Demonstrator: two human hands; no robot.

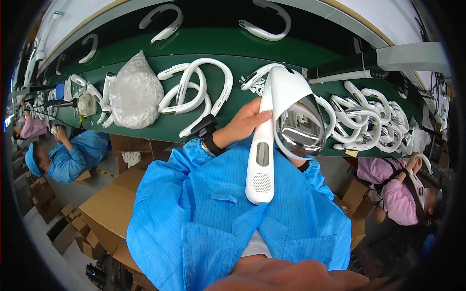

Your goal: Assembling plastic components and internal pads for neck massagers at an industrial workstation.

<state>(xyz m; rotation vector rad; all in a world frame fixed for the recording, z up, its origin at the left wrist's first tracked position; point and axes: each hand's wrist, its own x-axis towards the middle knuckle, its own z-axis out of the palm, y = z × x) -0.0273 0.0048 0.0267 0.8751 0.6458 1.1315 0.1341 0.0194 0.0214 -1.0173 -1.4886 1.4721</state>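
Note:
A white curved neckband device (264,136) is held up close in front of my chest. One arm of it ends in a dotted grille and has an oval window; the other shows a mirror-like silver face. My left hand (245,121) is closed on the grille arm, with the thumb across its front. Most of my right hand (297,162) is hidden behind the silver part, so its fingers do not show. Beyond my left hand, several white curved neckbands (224,80) lie on the green bench. Small white parts (257,87) are heaped just behind the held device.
A clear plastic bag (136,92) of small pieces stands on the green bench (233,119) at left. A pile of white neckbands (361,119) covers the right side. A cardboard box (104,203) stands at lower left. People in blue (77,155) and pink (400,199) sit on either side.

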